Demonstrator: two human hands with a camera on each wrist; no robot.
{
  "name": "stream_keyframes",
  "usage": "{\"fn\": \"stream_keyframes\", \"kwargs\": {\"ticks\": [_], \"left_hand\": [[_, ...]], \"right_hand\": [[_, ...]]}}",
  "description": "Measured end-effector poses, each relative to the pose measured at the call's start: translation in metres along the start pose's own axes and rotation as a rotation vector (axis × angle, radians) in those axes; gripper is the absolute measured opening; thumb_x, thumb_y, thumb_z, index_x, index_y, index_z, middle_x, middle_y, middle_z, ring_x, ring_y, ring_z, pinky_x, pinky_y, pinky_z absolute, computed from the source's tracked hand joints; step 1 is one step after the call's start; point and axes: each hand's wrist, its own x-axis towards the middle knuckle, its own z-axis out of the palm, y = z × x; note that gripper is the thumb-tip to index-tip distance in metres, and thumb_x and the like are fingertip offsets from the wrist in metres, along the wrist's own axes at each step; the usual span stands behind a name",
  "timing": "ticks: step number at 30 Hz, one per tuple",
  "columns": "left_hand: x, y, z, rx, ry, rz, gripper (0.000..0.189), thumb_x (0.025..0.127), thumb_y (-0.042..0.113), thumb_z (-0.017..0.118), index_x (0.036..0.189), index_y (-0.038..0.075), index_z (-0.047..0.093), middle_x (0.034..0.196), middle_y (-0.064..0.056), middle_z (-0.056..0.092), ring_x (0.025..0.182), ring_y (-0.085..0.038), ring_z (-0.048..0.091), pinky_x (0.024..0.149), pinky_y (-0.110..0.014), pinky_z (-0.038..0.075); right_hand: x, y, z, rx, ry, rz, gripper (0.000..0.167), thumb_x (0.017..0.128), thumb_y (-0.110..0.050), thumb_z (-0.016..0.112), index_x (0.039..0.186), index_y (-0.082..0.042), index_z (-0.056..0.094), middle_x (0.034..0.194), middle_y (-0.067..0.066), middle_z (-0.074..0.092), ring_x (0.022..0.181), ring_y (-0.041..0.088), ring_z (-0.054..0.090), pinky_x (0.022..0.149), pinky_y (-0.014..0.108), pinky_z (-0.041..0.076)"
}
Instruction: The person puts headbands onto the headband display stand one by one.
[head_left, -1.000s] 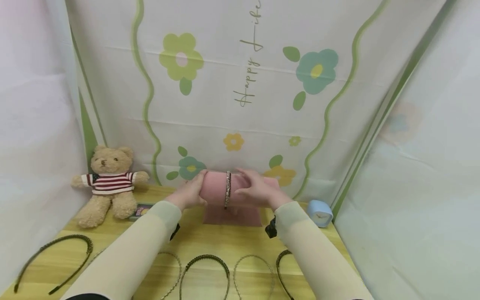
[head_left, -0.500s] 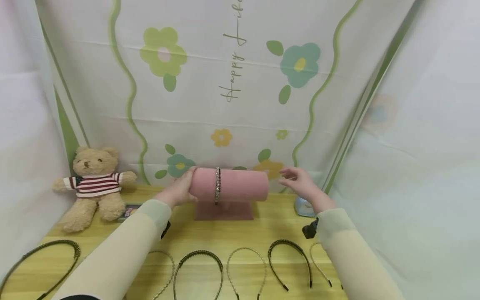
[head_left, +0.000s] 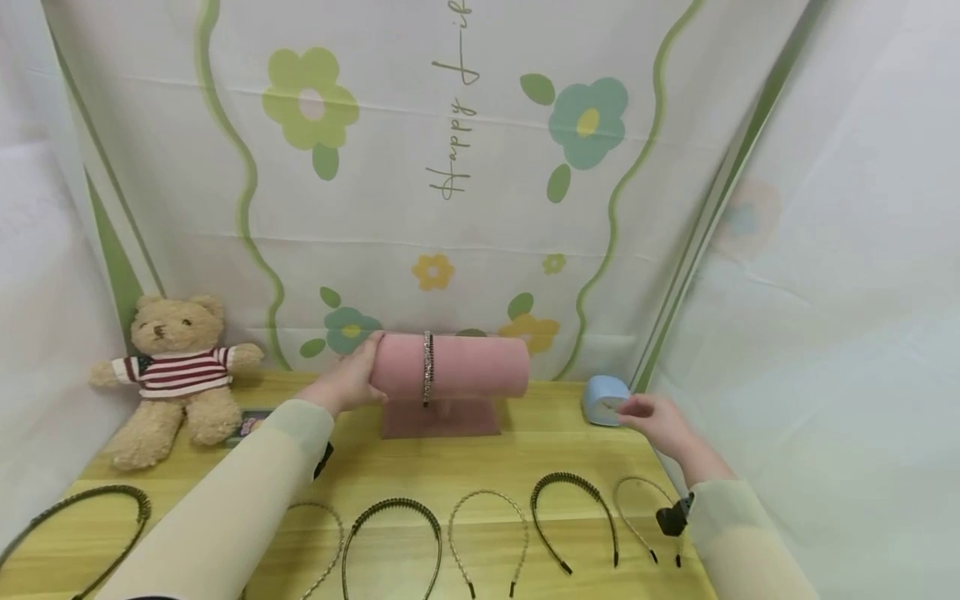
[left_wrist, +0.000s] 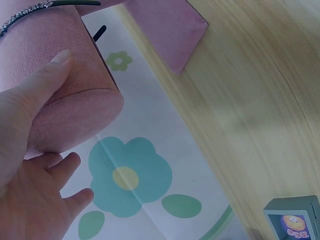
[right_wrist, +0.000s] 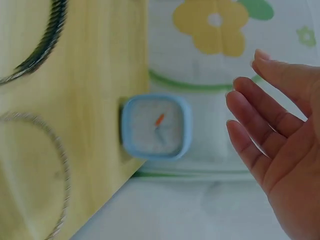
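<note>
A pink padded roll on a stand stands against the back cloth. My left hand holds its left end, and in the left wrist view the thumb lies along the pink surface with the fingers at the end face. A sparkling headband sits around the roll left of its middle, with a dark one right beside it. At the right, my right hand is in the air with nothing in it, its fingers loosely bent. In the head view its fingertips overlap the blue clock.
Several headbands lie along the front of the wooden table, among them a dark one and a thin twisted one. A teddy bear sits at the back left, beside a small dark box. White cloth walls enclose the table.
My right hand has left the roll and moved right, then down toward the front right. The left hand stays on the roll's left end. The head view has shifted slightly right.
</note>
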Motion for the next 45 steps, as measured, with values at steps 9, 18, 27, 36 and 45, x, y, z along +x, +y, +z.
{"fn": "stream_keyframes", "kwargs": {"ticks": [9, 18, 27, 36, 45], "left_hand": [[0.002, 0.0, 0.0, 0.002, 0.006, -0.008, 0.121, 0.072, 0.014, 0.088, 0.157, 0.006, 0.002, 0.157, -0.026, 0.022, 0.136, -0.049, 0.032, 0.112, -0.064, 0.019], [0.003, -0.002, 0.0, 0.023, 0.008, 0.002, 0.122, 0.072, 0.015, 0.088, 0.157, 0.005, 0.001, 0.157, -0.027, 0.021, 0.135, -0.05, 0.032, 0.112, -0.064, 0.02], [0.002, -0.005, 0.001, 0.013, 0.015, 0.008, 0.124, 0.07, 0.014, 0.089, 0.157, 0.005, 0.002, 0.157, -0.027, 0.023, 0.132, -0.051, 0.036, 0.111, -0.064, 0.024], [0.002, -0.001, 0.0, 0.022, 0.012, -0.001, 0.124, 0.07, 0.015, 0.09, 0.158, 0.006, 0.002, 0.157, -0.026, 0.024, 0.131, -0.051, 0.037, 0.111, -0.063, 0.025], [0.002, -0.003, 0.002, 0.039, 0.021, 0.011, 0.122, 0.071, 0.017, 0.09, 0.157, 0.004, 0.004, 0.156, -0.027, 0.025, 0.132, -0.051, 0.037, 0.111, -0.062, 0.025]], "right_hand": [[-0.033, 0.068, 0.019, -0.082, 0.036, 0.111, 0.015, 0.089, -0.006, 0.072, 0.1, 0.002, 0.07, 0.093, 0.009, 0.066, 0.085, 0.022, 0.06, 0.072, 0.035, 0.052], [-0.05, 0.105, 0.039, -0.155, 0.033, 0.174, 0.018, 0.084, -0.004, 0.074, 0.1, 0.0, 0.07, 0.089, 0.009, 0.06, 0.081, 0.023, 0.055, 0.067, 0.037, 0.049], [-0.054, 0.121, 0.053, -0.153, 0.056, 0.257, 0.025, 0.081, -0.005, 0.077, 0.102, 0.001, 0.065, 0.091, 0.01, 0.062, 0.084, 0.026, 0.058, 0.073, 0.043, 0.049], [-0.054, 0.122, 0.059, -0.182, 0.094, 0.252, 0.023, 0.085, -0.005, 0.073, 0.102, 0.003, 0.06, 0.084, 0.008, 0.065, 0.077, 0.025, 0.061, 0.071, 0.045, 0.05], [-0.051, 0.123, 0.061, -0.225, 0.084, 0.246, 0.01, 0.086, -0.002, 0.069, 0.089, -0.002, 0.059, 0.084, 0.009, 0.062, 0.075, 0.025, 0.058, 0.065, 0.041, 0.048]]}}
